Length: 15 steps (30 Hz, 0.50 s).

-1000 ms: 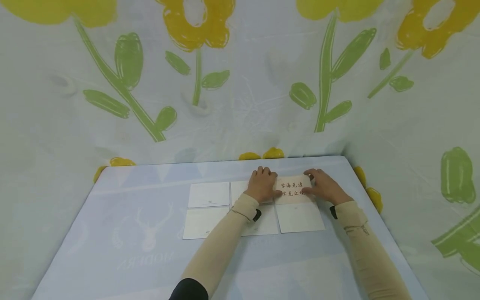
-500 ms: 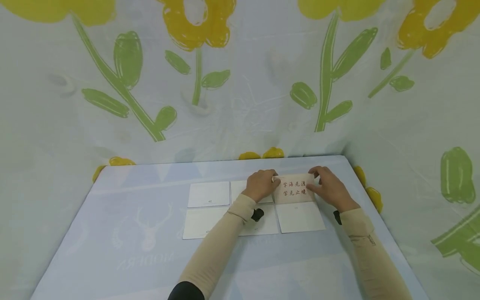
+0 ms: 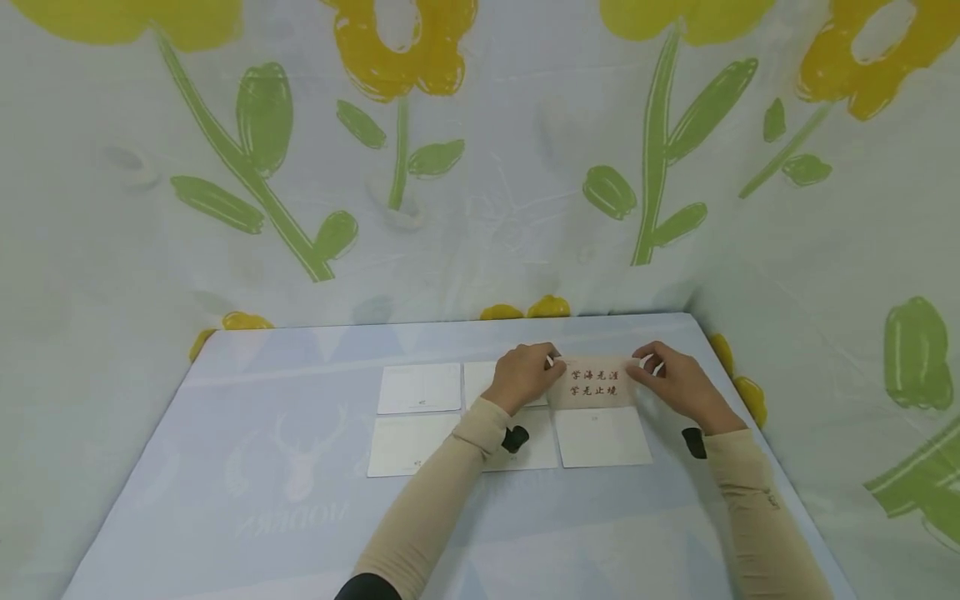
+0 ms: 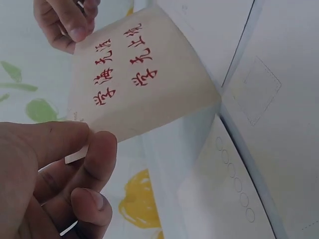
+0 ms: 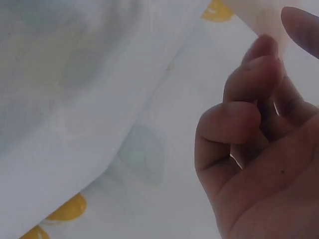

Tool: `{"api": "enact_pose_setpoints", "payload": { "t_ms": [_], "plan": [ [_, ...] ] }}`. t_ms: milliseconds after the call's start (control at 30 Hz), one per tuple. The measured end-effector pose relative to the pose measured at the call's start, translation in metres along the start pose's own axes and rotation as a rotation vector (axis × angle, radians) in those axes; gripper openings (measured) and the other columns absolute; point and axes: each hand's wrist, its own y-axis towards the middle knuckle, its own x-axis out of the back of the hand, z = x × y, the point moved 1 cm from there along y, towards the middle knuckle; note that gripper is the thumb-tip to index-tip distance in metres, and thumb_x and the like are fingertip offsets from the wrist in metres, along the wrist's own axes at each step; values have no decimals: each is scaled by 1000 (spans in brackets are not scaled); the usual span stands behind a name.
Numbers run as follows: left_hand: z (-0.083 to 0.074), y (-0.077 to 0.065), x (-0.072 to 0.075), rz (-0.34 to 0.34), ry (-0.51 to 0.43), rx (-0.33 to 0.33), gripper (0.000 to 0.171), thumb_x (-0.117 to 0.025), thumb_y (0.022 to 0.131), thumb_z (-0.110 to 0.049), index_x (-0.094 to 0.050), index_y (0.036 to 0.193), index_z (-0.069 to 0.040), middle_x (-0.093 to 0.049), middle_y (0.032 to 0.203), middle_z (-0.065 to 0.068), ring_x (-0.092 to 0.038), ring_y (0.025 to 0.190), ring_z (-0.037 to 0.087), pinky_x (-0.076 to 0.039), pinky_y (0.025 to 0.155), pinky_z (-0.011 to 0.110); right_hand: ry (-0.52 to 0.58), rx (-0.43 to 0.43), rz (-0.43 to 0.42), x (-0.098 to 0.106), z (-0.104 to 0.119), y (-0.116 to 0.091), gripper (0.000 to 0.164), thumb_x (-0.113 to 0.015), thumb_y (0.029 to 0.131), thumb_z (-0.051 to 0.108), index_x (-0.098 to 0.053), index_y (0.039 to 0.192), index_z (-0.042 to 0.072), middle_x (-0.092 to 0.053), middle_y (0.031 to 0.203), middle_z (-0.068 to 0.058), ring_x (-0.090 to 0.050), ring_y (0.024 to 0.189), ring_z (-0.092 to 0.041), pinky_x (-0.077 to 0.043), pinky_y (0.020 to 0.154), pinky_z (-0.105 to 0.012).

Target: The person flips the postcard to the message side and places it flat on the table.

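A beige postcard (image 3: 594, 383) with red Chinese writing stands tilted up from the table at the right of the group. My left hand (image 3: 521, 375) pinches its upper left corner between thumb and fingers. At the upper right corner my right hand (image 3: 678, 382) holds it with thumb and fingertips, the other fingers curled. Its lower edge lies along the far edge of a white postcard (image 3: 603, 437). Seen from the left wrist, the beige postcard (image 4: 134, 74) spans between both hands, writing outward. In the right wrist view just a blurred part of it (image 5: 264, 17) shows.
Several white postcards lie in two rows to the left, among them one at the back left (image 3: 420, 388) and one at the front left (image 3: 405, 446); my left arm hides parts. The pale table (image 3: 262, 500) meets a flower-printed cloth (image 3: 510, 208) behind.
The beige postcard has tilted up and its writing shows more fully. My right hand has shifted right and toward me, to the corner; my left hand has moved slightly right.
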Motion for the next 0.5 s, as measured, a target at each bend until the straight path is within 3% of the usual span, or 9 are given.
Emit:
{"api": "enact_pose_setpoints", "payload": {
  "t_ms": [233,500],
  "plan": [
    [-6,-8,4,-14,1,-28,29,-57,103,-39,-75,110,-17,-74,91,-6,-59,66,5,-45,55,21,69,-39,80,4,0,-7,42,-56,103,47,-65,121,10,-70,98,-5,-63,90,-28,-47,72,-38],
    [-8,-15,6,-26,-8,-56,41,-50,105,-46,-78,108,-16,-68,79,-8,-56,62,6,-44,52,22,100,-45,88,6,2,-12,41,-54,104,47,-67,120,12,-71,98,-3,-63,94,-31,-47,74,-39]
  ]
}}
